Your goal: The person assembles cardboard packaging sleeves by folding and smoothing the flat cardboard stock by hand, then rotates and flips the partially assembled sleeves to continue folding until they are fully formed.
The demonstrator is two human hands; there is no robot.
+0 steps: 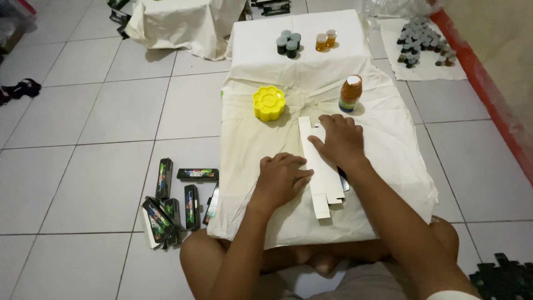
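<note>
A flat, unfolded white carton blank (321,180) lies lengthwise on a cream cloth (388,166) spread over a low surface. My left hand (281,179) rests on the blank's left edge with fingers curled, pressing it down. My right hand (340,139) lies flat on the upper part of the blank, fingers spread. A dark printed edge shows just under my right wrist. Beyond the blank stand a yellow flower-shaped dish (269,102) and a small bottle with an orange cap and coloured label (350,93).
Several folded dark printed cartons (175,205) lie on the tiled floor at left. Dark-capped jars (288,43) and two amber jars (326,40) stand on the far cloth. More small jars (423,42) sit at the right by a red-edged wall. Dark items (502,278) lie bottom right.
</note>
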